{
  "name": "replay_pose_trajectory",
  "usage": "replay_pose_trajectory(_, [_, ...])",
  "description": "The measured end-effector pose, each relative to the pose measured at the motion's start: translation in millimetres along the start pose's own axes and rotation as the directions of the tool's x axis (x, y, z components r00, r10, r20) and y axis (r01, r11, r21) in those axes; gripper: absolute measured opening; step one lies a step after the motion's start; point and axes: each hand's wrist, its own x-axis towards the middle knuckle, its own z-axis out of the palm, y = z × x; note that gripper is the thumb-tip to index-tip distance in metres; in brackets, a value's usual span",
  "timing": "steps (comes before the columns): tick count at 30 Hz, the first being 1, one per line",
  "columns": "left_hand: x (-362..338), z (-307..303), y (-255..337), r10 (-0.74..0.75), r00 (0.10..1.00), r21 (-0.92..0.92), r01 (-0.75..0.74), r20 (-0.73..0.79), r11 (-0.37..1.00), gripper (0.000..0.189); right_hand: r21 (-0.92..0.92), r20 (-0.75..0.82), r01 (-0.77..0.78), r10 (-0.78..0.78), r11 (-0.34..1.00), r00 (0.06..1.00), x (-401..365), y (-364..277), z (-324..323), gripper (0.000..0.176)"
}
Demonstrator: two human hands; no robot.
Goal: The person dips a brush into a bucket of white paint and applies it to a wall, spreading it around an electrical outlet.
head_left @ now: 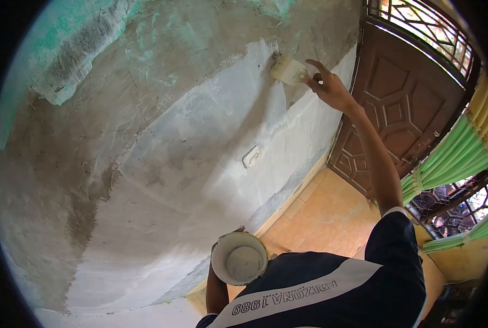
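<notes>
My right hand [330, 90] is raised at the upper right, closed on a wide paint brush [289, 71]. One finger sticks out from the grip. The pale, coated bristles touch the wall [189, 153] at the upper edge of a whitish painted area, against bare grey-brown plaster. Low in the view, my left hand [213, 276] supports a small round pail [239, 258] from behind and below. Most of that hand is hidden by the pail, with a fingertip showing past its rim. Pale grey-white paint lies inside.
A white switch or socket plate [251, 157] sits on the painted part. Old turquoise paint [74, 60] peels at the upper left. To the right are a brown panelled door [394, 104], green curtains [452, 158] and orange floor tiles [309, 218].
</notes>
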Motion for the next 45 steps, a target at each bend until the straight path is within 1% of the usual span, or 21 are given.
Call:
replay_pose_trajectory(2, [-3, 2, 3, -0.004, 1.0, 0.001, 0.004, -0.009, 1.0, 0.044, 0.083, -0.089, 0.051, -0.043, 0.995, 0.995, -7, -11, 8, 0.063])
replay_pose_trajectory(4, [-3, 4, 8, -0.084, 0.996, -0.159, 0.087, 0.024, 0.983, 0.043, 0.16, -0.182, 0.104, -0.074, 0.982, 0.98, -5, -15, 8, 0.063])
replay_pose_trajectory(6, [-2, 2, 5, -0.094, 0.995, -0.167, 0.095, 0.016, 0.981, 0.043, -0.025, -0.199, 0.263, -0.263, 0.964, 0.944, 6, -12, 0, 0.057])
replay_pose_trajectory(9, [-1, 0, 1, -0.068, 0.997, -0.112, 0.071, 0.026, 0.991, 0.044, -0.112, -0.106, 0.238, -0.249, 0.965, 0.963, 20, -28, -17, 0.045])
replay_pose_trajectory(13, [4, -8, -9, -0.017, 0.999, -0.006, 0.017, 0.044, 1.0, 0.046, -0.154, -0.26, 0.347, -0.377, 0.925, 0.889, 47, -25, -18, 0.053])
replay_pose_trajectory(15, [5, -11, -12, -0.035, 0.999, -0.012, 0.035, 0.022, 0.999, 0.045, -0.159, -0.224, 0.347, -0.376, 0.924, 0.899, 42, -27, -13, 0.055])
replay_pose_trajectory(17, [7, -10, -12, -0.046, 0.999, -0.024, 0.046, 0.0, 0.999, 0.045, -0.271, -0.046, 0.326, -0.35, 0.906, 0.936, 35, -22, -5, 0.052])
replay_pose_trajectory(18, [6, -8, -9, -0.064, 0.998, -0.096, 0.065, 0.012, 0.993, 0.044, -0.211, 0.008, 0.294, -0.299, 0.932, 0.954, 29, -23, -5, 0.037])
replay_pose_trajectory(19, [6, -6, -7, -0.083, 0.996, -0.167, 0.086, 0.024, 0.982, 0.044, -0.212, 0.012, 0.299, -0.303, 0.93, 0.953, 28, -22, -7, 0.037])
replay_pose_trajectory(21, [7, -6, -6, -0.098, 0.994, -0.217, 0.105, 0.045, 0.97, 0.045, -0.273, 0.216, 0.274, -0.219, 0.922, 0.952, 21, -11, -9, 0.032])
replay_pose_trajectory(23, [7, -4, -5, -0.114, 0.991, -0.257, 0.128, 0.07, 0.958, 0.046, -0.237, 0.241, 0.325, -0.269, 0.915, 0.932, 24, 5, -5, 0.034])
replay_pose_trajectory(25, [9, 1, -3, -0.037, 0.998, -0.083, 0.041, 0.043, 0.996, 0.046, -0.278, 0.166, 0.361, -0.325, 0.89, 0.931, 32, 5, -6, 0.031])
replay_pose_trajectory(28, [7, 3, -2, -0.079, 0.995, -0.16, 0.088, 0.062, 0.983, 0.045, -0.257, 0.034, 0.342, -0.345, 0.904, 0.938, 45, -20, -24, 0.032])
replay_pose_trajectory(31, [4, 8, 0, -0.034, 0.999, -0.031, 0.035, 0.041, 0.999, 0.044, -0.245, -0.082, 0.221, -0.248, 0.944, 0.965, 37, -41, -31, 0.035])
replay_pose_trajectory(33, [4, 9, 3, -0.076, 0.995, -0.083, 0.081, 0.057, 0.993, 0.044, -0.227, -0.143, 0.194, -0.23, 0.954, 0.963, 36, -30, -20, 0.038])
replay_pose_trajectory(35, [4, 8, 2, -0.113, 0.991, -0.138, 0.121, 0.067, 0.983, 0.045, -0.198, -0.231, 0.395, -0.435, 0.897, 0.87, 36, -8, 0, 0.038])
replay_pose_trajectory(36, [4, 7, 0, -0.071, 0.996, -0.055, 0.075, 0.058, 0.996, 0.046, -0.2, -0.146, 0.359, -0.39, 0.912, 0.909, 33, -1, 11, 0.039])
replay_pose_trajectory(37, [5, 7, -2, -0.03, 0.998, 0.03, 0.029, 0.055, 0.999, 0.046, -0.184, -0.156, 0.384, -0.413, 0.905, 0.897, 29, 6, 25, 0.035])
replay_pose_trajectory(40, [7, 5, -3, -0.074, 0.997, -0.056, 0.076, 0.036, 0.996, 0.046, -0.159, -0.073, 0.339, -0.353, 0.927, 0.933, 6, 12, 33, 0.035])
replay_pose_trajectory(42, [9, 7, -5, -0.059, 0.998, -0.096, 0.062, 0.027, 0.993, 0.044, -0.139, 0.063, 0.265, -0.258, 0.954, 0.964, -5, 21, 32, 0.034])
replay_pose_trajectory(45, [5, 13, 3, -0.062, 0.998, -0.122, 0.065, 0.03, 0.99, 0.043, -0.213, 0.175, 0.301, -0.267, 0.93, 0.948, -4, 30, 26, 0.032])
